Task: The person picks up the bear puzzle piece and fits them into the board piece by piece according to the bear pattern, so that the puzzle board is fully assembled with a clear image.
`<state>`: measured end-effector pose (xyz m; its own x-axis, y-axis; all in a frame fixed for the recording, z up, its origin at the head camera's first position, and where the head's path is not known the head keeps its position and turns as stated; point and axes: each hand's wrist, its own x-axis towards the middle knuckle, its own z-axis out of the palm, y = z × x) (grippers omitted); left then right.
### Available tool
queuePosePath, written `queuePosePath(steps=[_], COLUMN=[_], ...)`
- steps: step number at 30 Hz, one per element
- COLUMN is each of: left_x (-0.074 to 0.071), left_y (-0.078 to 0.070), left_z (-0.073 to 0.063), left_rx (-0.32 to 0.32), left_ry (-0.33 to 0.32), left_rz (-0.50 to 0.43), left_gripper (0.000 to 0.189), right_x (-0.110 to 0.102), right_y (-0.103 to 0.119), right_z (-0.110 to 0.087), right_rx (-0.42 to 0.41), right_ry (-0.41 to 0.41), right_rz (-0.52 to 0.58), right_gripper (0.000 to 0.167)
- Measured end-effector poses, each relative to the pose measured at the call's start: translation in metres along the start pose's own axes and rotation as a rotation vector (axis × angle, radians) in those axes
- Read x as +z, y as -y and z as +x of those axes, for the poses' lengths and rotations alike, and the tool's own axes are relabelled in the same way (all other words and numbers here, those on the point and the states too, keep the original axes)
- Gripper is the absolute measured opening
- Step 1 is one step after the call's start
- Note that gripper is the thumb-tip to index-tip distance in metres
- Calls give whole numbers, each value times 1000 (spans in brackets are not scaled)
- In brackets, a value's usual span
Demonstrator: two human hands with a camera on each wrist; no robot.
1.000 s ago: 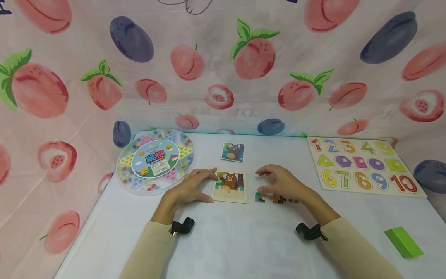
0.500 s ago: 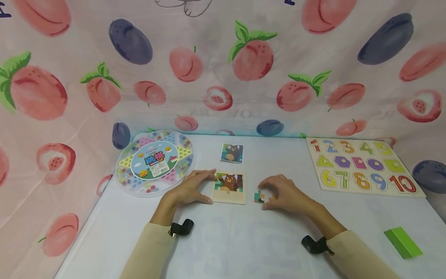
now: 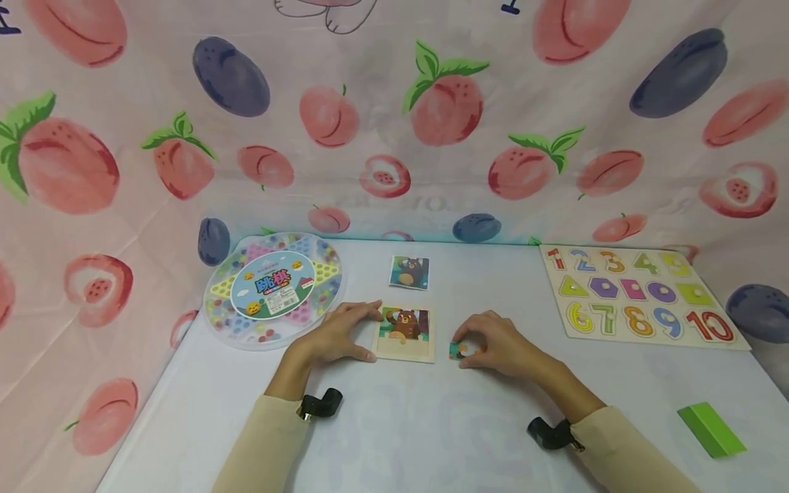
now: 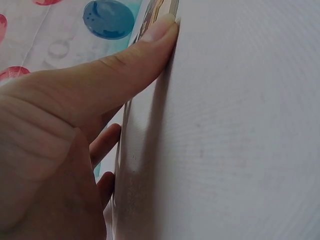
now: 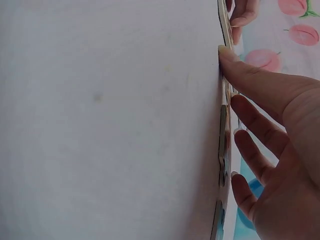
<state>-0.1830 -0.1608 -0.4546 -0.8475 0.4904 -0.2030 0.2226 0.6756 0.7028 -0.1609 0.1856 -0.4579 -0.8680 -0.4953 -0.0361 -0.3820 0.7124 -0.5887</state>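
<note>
A small wooden jigsaw board (image 3: 403, 349) lies on the white-covered table, its upper part filled with a bear picture and its lower strip bare wood. My left hand (image 3: 333, 335) rests against the board's left edge, index fingertip near the far corner and thumb near the close one. Right of the board, my right hand (image 3: 502, 346) pinches a teal and orange puzzle piece (image 3: 456, 351) between thumb and index finger. Other puzzle pieces (image 5: 222, 137) lie beneath this hand, seen edge-on in the right wrist view and mostly hidden in the head view.
A bear picture card (image 3: 409, 272) lies beyond the board. The round Chinese checkers box (image 3: 274, 287) is at the back left. A wooden number puzzle (image 3: 641, 294) lies at the back right, and a green block (image 3: 711, 430) near the right front. Peach-printed cloth (image 3: 394, 123) hangs behind.
My right hand has come down and left over the pieces, and its thumb and index finger have closed on the leftmost one. My left hand stays against the board.
</note>
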Motion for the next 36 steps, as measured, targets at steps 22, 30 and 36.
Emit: queuePosePath(steps=[22, 30, 36], left_x=[1, 3, 3], left_y=[-2, 0, 1], left_z=[0, 0, 0], left_rx=[6, -2, 11], left_ry=[-10, -13, -19], left_rz=[8, -2, 12], left_gripper=[64, 63, 63], right_x=[-2, 1, 5], right_y=[7, 13, 16], right_z=[3, 11, 20], right_rx=[-48, -76, -78], right_ry=[-45, -80, -89], right_rz=[30, 240, 269], right_gripper=[22, 22, 23])
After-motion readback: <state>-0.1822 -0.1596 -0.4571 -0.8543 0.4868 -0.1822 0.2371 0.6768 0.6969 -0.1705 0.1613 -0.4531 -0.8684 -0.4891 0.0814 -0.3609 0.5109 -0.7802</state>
